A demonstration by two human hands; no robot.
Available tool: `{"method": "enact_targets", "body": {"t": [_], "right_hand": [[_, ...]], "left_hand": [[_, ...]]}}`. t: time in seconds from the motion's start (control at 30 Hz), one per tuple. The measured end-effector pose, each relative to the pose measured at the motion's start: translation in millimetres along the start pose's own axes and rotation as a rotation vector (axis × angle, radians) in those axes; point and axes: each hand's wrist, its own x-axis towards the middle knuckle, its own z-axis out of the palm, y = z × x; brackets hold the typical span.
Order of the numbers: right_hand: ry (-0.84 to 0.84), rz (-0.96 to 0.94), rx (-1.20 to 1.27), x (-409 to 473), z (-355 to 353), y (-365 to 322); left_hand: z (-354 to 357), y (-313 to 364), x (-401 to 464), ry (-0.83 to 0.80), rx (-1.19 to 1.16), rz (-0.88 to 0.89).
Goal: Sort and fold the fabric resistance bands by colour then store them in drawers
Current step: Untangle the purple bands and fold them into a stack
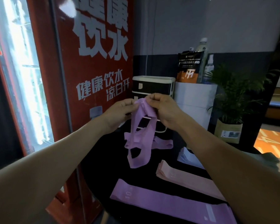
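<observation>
My left hand (pixel 120 113) and my right hand (pixel 164 109) pinch the top of a purple fabric band (pixel 141 143), which hangs twisted in loops above the black table (pixel 103 159). More purple bands (pixel 163 143) lie tangled on the table behind it. A flat purple band (pixel 168 202) lies nearest me, a stack of pink bands (pixel 184 177) beside it, and a pale lilac stack (pixel 189 157) partly hidden by my right forearm. A black and white drawer unit (pixel 152 85) stands at the back, just beyond my hands.
A red drinks cooler (pixel 90 70) rises along the table's left side. A white box (pixel 196 101) holding a black and orange pouch (pixel 190 68), a bottle and a spray bottle stands right of the drawers. A potted plant (pixel 233 97) sits further right.
</observation>
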Motion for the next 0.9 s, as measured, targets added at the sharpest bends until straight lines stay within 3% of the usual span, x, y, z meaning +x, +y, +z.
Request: {"method": "enact_targets", "body": {"t": [0.27,0.33,0.4,0.47,0.57,0.63,0.77,0.9], "right_hand": [[-0.086,0.11,-0.058,-20.7,-19.2,6.0],[-0.035,0.106,0.015,-22.8,-19.5,4.4],[0.018,0.083,0.05,-22.2,-18.2,0.1],[0.049,0.049,0.038,-20.8,-15.5,-3.3],[0.073,0.009,-0.003,-19.8,-9.4,-5.8],[0.079,-0.011,-0.037,-20.1,-6.2,-5.8],[0.109,-0.045,-0.113,-20.9,-4.8,-7.7],[0.151,-0.12,-0.27,-19.5,-6.9,-15.9]], "left_hand": [[0.1,15.0,-4.3,0.126,-0.128,-0.086],[-1.8,12.8,-4.1,0.176,0.028,-0.123],[-0.8,10.3,-4.1,0.169,0.345,-0.122],[2.1,11.5,-6.8,0.179,0.43,-0.056],[7.7,19.6,-15.0,0.147,0.309,0.056],[9.2,21.4,-17.6,0.082,0.365,0.119],[8.5,23.7,-19.8,0.037,0.372,0.125],[11.5,32.5,-20.0,0.136,0.478,0.234]]}}
